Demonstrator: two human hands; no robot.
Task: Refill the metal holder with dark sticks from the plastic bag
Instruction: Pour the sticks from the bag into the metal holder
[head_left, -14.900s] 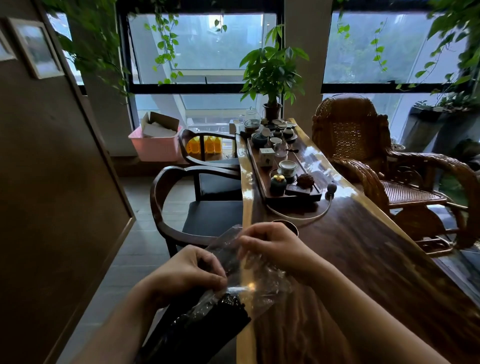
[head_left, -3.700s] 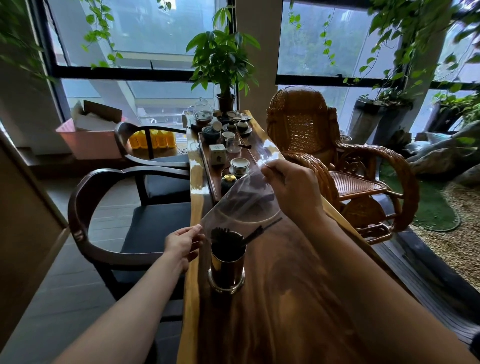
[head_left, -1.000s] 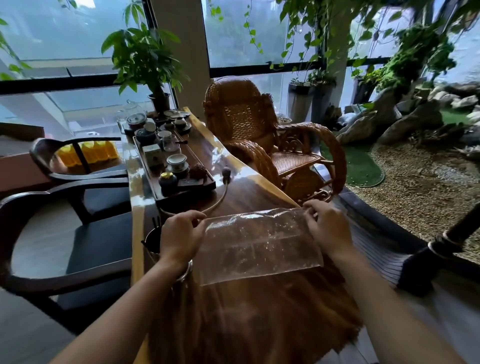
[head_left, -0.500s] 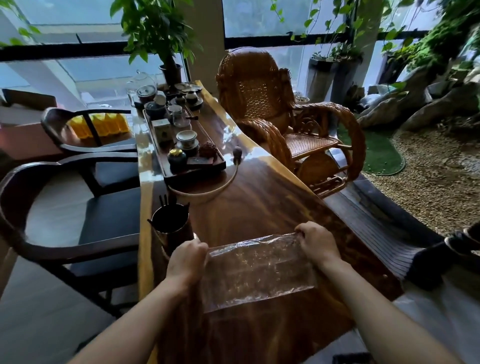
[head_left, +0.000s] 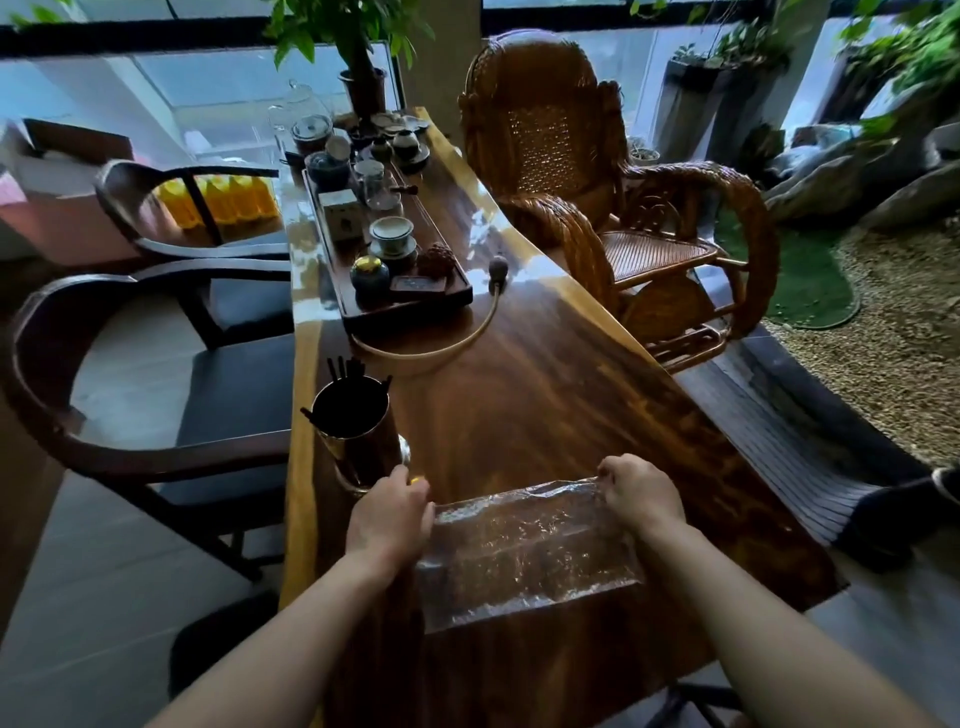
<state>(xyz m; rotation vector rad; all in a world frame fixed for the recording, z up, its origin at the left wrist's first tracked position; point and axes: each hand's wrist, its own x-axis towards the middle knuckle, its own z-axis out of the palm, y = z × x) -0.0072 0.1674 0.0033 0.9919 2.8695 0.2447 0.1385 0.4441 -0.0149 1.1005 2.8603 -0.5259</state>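
A clear plastic bag (head_left: 524, 551) lies flat and looks empty on the near end of the wooden table (head_left: 545, 374). My left hand (head_left: 389, 514) pinches its far left corner and my right hand (head_left: 641, 493) pinches its far right corner, stretching the bag between them. The metal holder (head_left: 358, 436) stands upright near the table's left edge, just beyond my left hand. Dark sticks (head_left: 345, 371) poke out of its top, some leaning over the rim.
A dark tea tray (head_left: 410, 306) with cups and jars sits farther along the table, a curved hose (head_left: 447, 345) looping from it. Two dark wooden chairs (head_left: 130, 415) stand on the left, a wicker rocking chair (head_left: 597, 182) on the right.
Since half a second ago the bag and both hands sit a little lower on the table and the view has tilted down. Earlier the bag held dark sticks; it now looks empty and the holder is filled.
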